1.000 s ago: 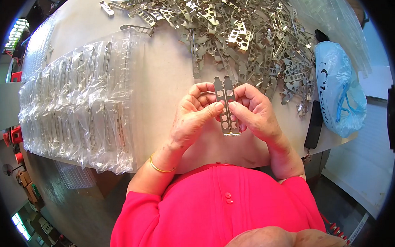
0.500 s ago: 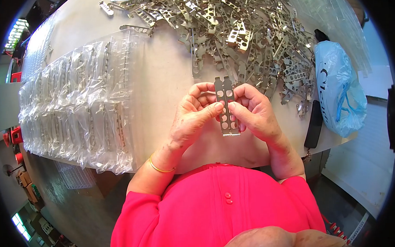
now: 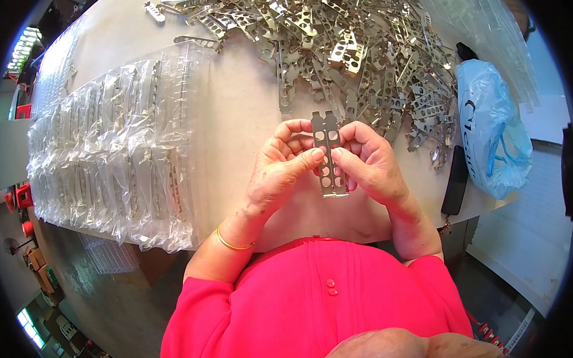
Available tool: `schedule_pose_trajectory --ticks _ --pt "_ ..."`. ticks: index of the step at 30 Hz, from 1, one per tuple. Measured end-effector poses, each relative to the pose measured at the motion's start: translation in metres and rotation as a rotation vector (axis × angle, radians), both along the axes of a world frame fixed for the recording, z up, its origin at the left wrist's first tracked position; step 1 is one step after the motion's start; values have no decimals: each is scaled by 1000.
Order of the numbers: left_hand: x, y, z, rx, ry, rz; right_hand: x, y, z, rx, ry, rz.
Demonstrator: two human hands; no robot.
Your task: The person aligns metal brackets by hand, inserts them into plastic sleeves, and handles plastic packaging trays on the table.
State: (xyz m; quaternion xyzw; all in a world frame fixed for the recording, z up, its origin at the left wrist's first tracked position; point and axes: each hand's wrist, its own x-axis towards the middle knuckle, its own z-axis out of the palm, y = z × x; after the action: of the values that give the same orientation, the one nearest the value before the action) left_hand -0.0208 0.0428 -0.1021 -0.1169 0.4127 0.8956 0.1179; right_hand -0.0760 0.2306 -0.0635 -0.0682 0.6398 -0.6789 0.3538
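Observation:
Two flat metal brackets with round holes (image 3: 325, 124) stand side by side, long edges together, in front of my body. My left hand (image 3: 274, 165) pinches the left bracket between thumb and fingers. On the other side, my right hand (image 3: 376, 168) grips the right bracket the same way, thumb on its face. The fingertips behind the brackets are partly hidden. Just beyond my hands lies a large heap of similar loose metal brackets (image 3: 351, 53).
Rows of brackets in clear plastic bags (image 3: 112, 153) cover the table's left side. At the right are a blue plastic bag (image 3: 492, 131) and a dark, long object (image 3: 455, 182) near the edge. Clear plastic sheets (image 3: 477, 33) lie at the far right.

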Motion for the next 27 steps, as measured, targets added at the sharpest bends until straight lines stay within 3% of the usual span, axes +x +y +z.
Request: schedule_pose_trajectory --ticks 27 --pt "-1 0 3 62 -28 -6 -1 -1 -1 -12 -31 -6"
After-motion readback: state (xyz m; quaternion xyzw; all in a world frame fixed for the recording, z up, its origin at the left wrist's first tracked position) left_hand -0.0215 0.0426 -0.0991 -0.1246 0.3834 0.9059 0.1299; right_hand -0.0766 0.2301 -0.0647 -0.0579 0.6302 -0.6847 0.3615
